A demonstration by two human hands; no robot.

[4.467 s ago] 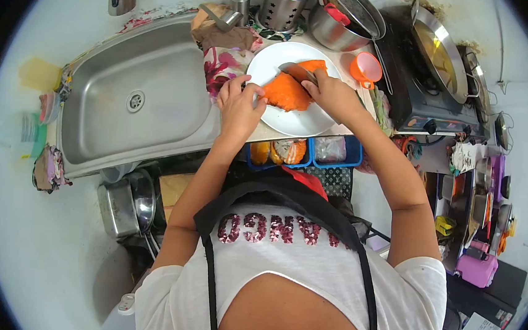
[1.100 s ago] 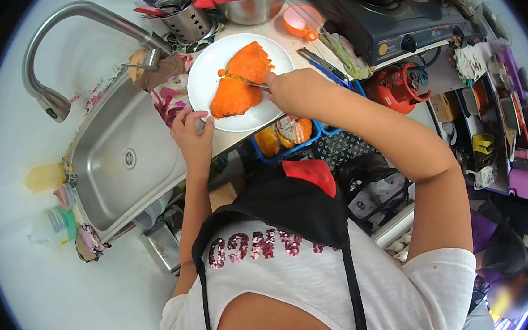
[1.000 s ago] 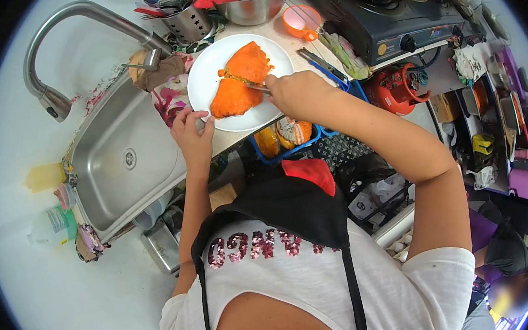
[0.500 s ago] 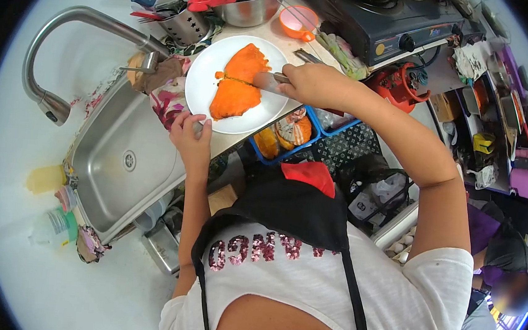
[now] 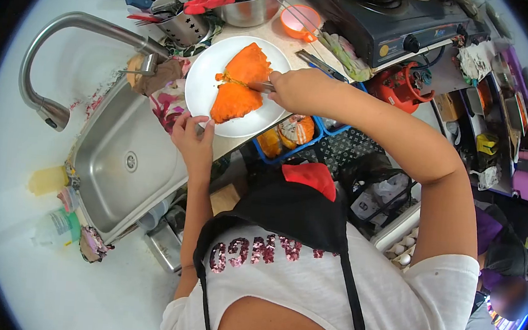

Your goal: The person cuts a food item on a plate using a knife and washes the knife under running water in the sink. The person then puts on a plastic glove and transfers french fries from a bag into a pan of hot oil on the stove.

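Two orange pieces of food lie on a white plate (image 5: 203,76), an upper piece (image 5: 250,61) and a lower piece (image 5: 235,102), with a narrow gap of filling between them. My right hand (image 5: 295,90) is closed round a knife (image 5: 262,86), whose blade reaches to the right end of the gap. At the plate's lower left edge rests my left hand (image 5: 192,133), its thumb and fingers apart on the rim, with nothing held. A floral cloth (image 5: 169,103) lies left of the plate, beside that hand.
The steel sink (image 5: 131,161) and faucet (image 5: 71,19) are at the left. Behind the plate stand a utensil holder (image 5: 186,28), a steel pot (image 5: 251,9) and an orange cup (image 5: 300,22). A gas stove (image 5: 392,29) is at upper right. A person (image 5: 505,289) is at far right.
The single orange piece seen earlier now lies as two pieces. Since half a second ago, my right hand has moved slightly left and down, bringing the knife to the gap. The left hand stays at the rim.
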